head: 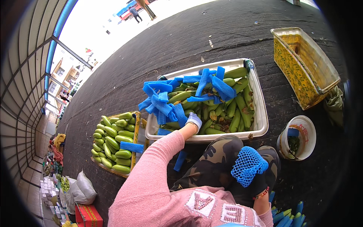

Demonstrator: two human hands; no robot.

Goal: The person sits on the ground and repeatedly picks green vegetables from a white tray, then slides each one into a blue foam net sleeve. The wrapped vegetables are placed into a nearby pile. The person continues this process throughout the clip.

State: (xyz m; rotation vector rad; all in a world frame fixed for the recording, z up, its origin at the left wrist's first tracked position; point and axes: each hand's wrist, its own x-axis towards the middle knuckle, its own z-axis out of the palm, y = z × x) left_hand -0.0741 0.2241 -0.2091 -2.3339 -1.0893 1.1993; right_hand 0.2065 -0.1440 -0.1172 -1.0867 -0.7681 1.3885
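Note:
My left hand (194, 121), in a whitish glove, reaches over the front rim of a large white plastic crate (262, 113). Its fingers are turned away and partly hidden, so I cannot tell whether they grip anything. Green zucchini (235, 119), some with dried blossoms, fill the crate. Blue foam net sleeves (163, 103) lie heaped over them, right beside that hand. Above my knees, my right hand (257, 181) wears a dark glove and holds a blue foam net sleeve (249, 166), which is spread wide and covers the fingers.
To the left stands a yellow-edged crate of stacked zucchini (113, 142), with one flat blue sleeve (132, 147) across it. At right are a white bucket (309, 139) and a yellow-patterned bin (295, 71). Sleeved zucchini (286, 217) lie at lower right. Another sleeve (180, 161) is by my leg.

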